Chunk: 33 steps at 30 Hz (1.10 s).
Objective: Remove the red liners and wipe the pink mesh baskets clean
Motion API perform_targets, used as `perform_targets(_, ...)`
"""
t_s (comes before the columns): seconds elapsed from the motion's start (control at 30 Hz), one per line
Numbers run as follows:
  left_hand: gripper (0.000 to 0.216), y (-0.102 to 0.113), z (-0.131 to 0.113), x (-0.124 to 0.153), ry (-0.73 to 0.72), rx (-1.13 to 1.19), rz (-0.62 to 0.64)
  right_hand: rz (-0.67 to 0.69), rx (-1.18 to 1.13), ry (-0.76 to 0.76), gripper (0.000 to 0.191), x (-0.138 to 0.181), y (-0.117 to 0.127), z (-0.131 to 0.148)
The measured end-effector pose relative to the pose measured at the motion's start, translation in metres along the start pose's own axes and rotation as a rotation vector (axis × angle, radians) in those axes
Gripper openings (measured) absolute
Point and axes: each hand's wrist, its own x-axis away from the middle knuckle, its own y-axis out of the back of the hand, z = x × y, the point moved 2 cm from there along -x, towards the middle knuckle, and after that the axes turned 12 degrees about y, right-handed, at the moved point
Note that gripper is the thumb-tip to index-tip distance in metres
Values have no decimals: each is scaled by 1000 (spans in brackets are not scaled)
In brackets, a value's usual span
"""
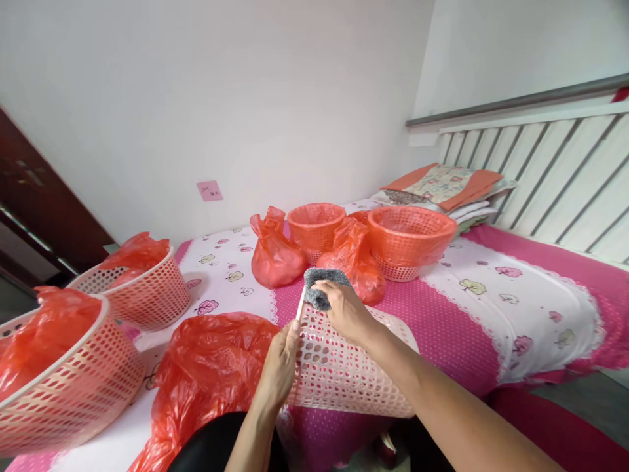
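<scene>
A pale pink plastic basket [351, 367] with a holed wall lies tipped on its side in front of me, its rim facing left. My left hand [282, 357] is closed on that rim, thumb along the edge. In my right hand [341, 305] is a fuzzy grey cloth [327, 278], pressed against the far part of the rim. A crumpled red plastic bag [211, 354] lies just left of my left hand. The inside of the tipped basket is mostly hidden from me.
Two pink baskets [152, 295] with red bags in them stand at left. Beyond my hands are knotted, filled red bags [278, 255] and two baskets covered in red plastic [413, 229]. Folded bedding [442, 183] lies by the white bed rail [555, 170] on the patterned bedsheet [466, 314].
</scene>
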Motion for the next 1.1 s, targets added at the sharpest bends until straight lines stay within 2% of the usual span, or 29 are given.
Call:
perform_targets(0.1, 60, -2, 3, 1, 3, 41, 55, 46, -35, -125, 51, -14, 4, -17)
perform_targets(0.23, 59, -2, 7, 3, -14, 33, 72, 109, -47, -284, 18, -31, 2, -43)
perform_targets(0.33, 61, -1, 9, 2, -27, 20, 73, 126, -70, -348, 18, -37, -3, -55)
perform_targets(0.43, 62, -1, 9, 2, -28, 45, 55, 127, -97, -362, 19, -34, -5, -52)
perform_targets(0.53, 63, -3, 9, 3, 14, 82, 56, 105, -123, -316, 17, -24, -2, -39)
perform_targets(0.67, 63, -4, 5, 5, 38, 92, 40, -2, -121, -151, 30, -5, 2, -13)
perform_targets(0.77, 67, -1, -2, 4, -10, 59, -11, -28, 32, -37, 58, 20, -2, 19)
perform_targets(0.83, 67, 1, -6, 2, -40, 48, 6, -11, 154, 12, 76, 41, -9, 44)
perform_targets(0.97, 62, 4, -8, -6, -68, 66, -10, 50, 297, 116, 67, 75, -22, 85)
perform_targets(1.1, 62, 5, -4, -11, -43, 95, -30, 63, 307, 97, 57, 76, -21, 86)
